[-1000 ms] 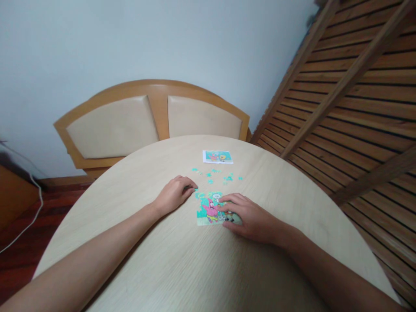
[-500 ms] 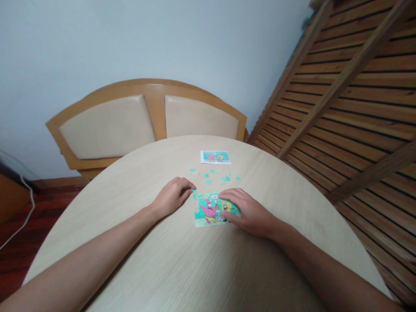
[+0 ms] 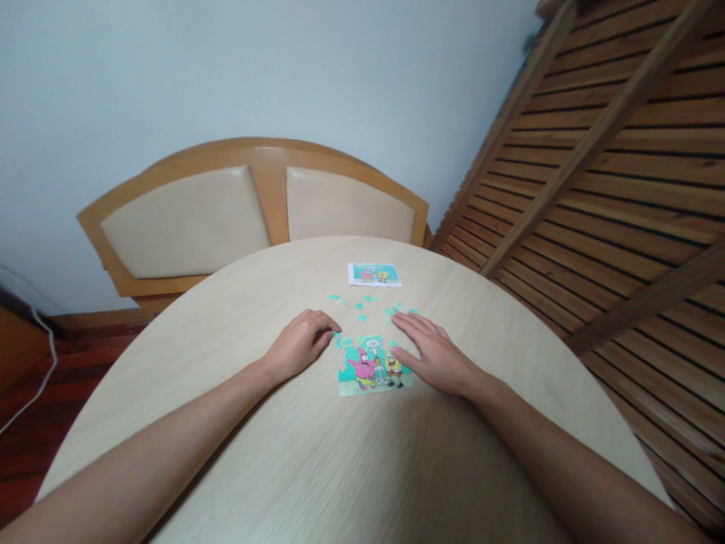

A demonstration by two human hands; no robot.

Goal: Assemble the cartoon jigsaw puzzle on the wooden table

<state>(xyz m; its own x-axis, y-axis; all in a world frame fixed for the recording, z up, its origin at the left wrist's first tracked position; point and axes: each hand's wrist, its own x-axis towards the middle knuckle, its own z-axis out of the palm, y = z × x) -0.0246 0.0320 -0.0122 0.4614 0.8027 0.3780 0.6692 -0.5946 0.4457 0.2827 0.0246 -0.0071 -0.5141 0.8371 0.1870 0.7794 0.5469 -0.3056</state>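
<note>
A partly assembled jigsaw puzzle (image 3: 365, 370) with cartoon figures on a teal ground lies flat on the table. At its upper left corner, my left hand (image 3: 303, 341) rests with fingers curled and pinched on a small teal puzzle piece (image 3: 337, 333), mostly covered by the fingertips. My right hand (image 3: 436, 353) is open, its fingers stretched out over the puzzle's right side. Its fingertips reach the loose teal pieces (image 3: 390, 310) beyond the puzzle, and the thumb lies by the yellow figure. Several more loose pieces (image 3: 360, 307) are scattered above the puzzle.
A picture card (image 3: 374, 274) showing the same figures lies farther back on the round wooden table (image 3: 254, 453). Behind the table stands a bench with a padded backrest (image 3: 192, 219). Wooden slats (image 3: 612, 166) rise on the right, and a white cable (image 3: 53, 370) hangs at left.
My right hand has slid off the puzzle's yellow figure, moving up and right toward the loose pieces, its fingers spreading. The left hand has stayed in place.
</note>
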